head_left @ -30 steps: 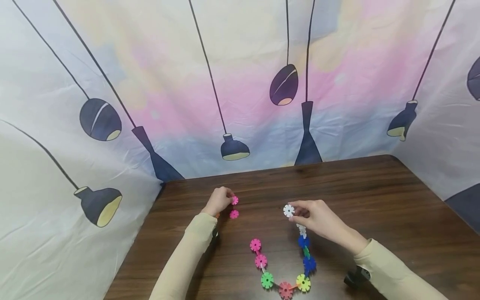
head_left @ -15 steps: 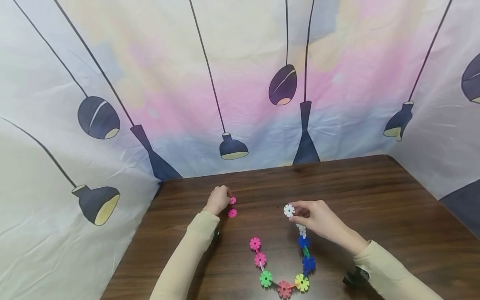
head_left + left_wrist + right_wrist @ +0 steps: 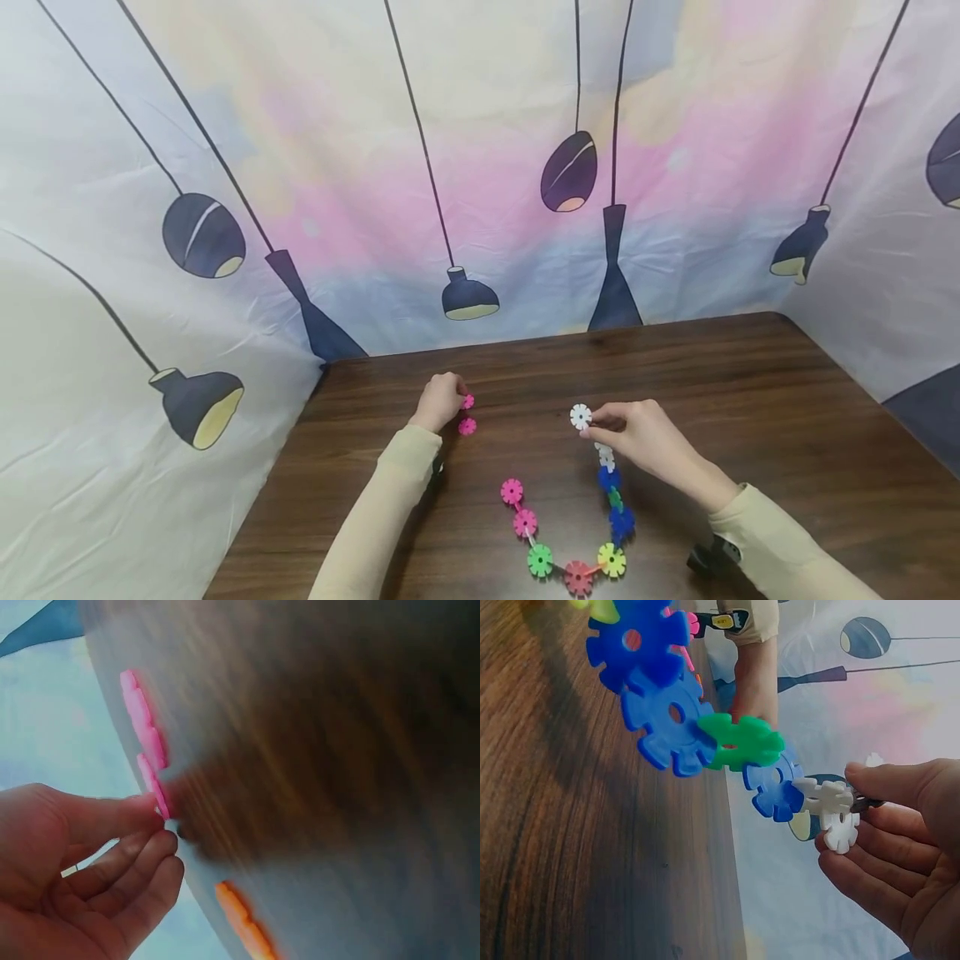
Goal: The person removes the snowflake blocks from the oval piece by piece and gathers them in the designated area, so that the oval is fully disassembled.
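Surface: dark brown wood-grain table [image 3: 750, 392] filling the lower half of the head view. A thin, creased fabric backdrop [image 3: 480, 167] printed with dark pendant lamps on pastel pink, cream and blue closes it in behind and on both sides.

Left hand [image 3: 438, 400], centre-left of the head view, forearm in a cream sleeve: fingers curled, thumb and fingertips pinching a pink disc [image 3: 468, 402] on edge. A second pink disc [image 3: 467, 427] sits just below it; the blurred left wrist view does not show whether the two are joined.

Right hand [image 3: 637, 433], centre-right: thumb and fingers pinch the white end of the disc chain [image 3: 577, 550], with a white disc [image 3: 581, 416] standing at the fingertips.

Chain: flat, notched, gear-like plastic discs, slotted edge to edge, forming a U at lower centre. Colours run pink, pink, green, red, yellow, blue, green, blue, white. The right arm of the U rises off the table to the hand.
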`<state>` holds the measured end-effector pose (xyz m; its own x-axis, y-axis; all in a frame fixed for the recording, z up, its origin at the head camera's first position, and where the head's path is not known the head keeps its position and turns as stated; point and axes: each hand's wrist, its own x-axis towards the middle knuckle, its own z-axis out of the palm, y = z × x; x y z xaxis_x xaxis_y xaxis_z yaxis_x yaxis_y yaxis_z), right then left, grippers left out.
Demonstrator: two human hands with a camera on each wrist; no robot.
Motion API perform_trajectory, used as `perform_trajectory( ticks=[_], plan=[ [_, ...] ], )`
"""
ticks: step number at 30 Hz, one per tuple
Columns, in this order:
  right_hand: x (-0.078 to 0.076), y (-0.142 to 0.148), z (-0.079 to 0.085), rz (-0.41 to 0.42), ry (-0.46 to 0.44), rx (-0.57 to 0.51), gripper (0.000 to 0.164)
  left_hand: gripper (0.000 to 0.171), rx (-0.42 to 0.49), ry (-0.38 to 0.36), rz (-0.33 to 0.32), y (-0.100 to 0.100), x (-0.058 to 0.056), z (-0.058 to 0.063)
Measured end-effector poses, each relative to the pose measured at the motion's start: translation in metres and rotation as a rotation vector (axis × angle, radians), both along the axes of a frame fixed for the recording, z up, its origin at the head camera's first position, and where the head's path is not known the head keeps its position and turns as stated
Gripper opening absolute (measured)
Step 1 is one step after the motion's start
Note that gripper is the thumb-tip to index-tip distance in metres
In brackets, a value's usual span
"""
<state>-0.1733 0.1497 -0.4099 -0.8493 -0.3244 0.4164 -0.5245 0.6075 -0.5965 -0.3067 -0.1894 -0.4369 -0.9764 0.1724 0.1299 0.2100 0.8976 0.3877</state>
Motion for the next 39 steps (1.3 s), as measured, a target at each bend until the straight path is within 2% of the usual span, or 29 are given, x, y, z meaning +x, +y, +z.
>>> perform_trajectory(
  ticks=[5,13,19,22,26,32,35,39],
  plan=[
    [-0.001,0.000,-0.001,-0.003,0.027,0.011,0.018,0.011,0.074,0.042,-0.005,-0.005,0.001,0.003],
    [-0.003,0.000,-0.001,0.000,0.032,0.014,0.017,0.010,0.236,0.043,-0.069,0.006,0.011,0.032],
    [-0.004,-0.001,-0.001,0.007,0.030,0.011,0.017,0.013,0.328,0.034,-0.165,0.031,0.033,0.060],
    [-0.004,-0.002,0.000,0.006,0.022,0.012,0.017,0.014,0.346,0.023,-0.227,0.045,0.045,0.069],
    [-0.004,-0.003,0.002,0.009,0.015,0.010,0.017,0.013,0.348,0.005,-0.326,0.063,0.060,0.075],
    [-0.005,-0.004,0.004,0.018,0.003,-0.008,0.018,0.017,0.352,-0.065,-0.447,0.089,0.082,0.077],
    [-0.005,-0.005,0.005,0.028,0.009,-0.013,0.018,0.022,0.349,-0.091,-0.485,0.099,0.089,0.077],
    [-0.006,-0.006,0.005,0.038,0.012,-0.019,0.016,0.023,0.345,-0.130,-0.502,0.108,0.093,0.075]
  ],
)
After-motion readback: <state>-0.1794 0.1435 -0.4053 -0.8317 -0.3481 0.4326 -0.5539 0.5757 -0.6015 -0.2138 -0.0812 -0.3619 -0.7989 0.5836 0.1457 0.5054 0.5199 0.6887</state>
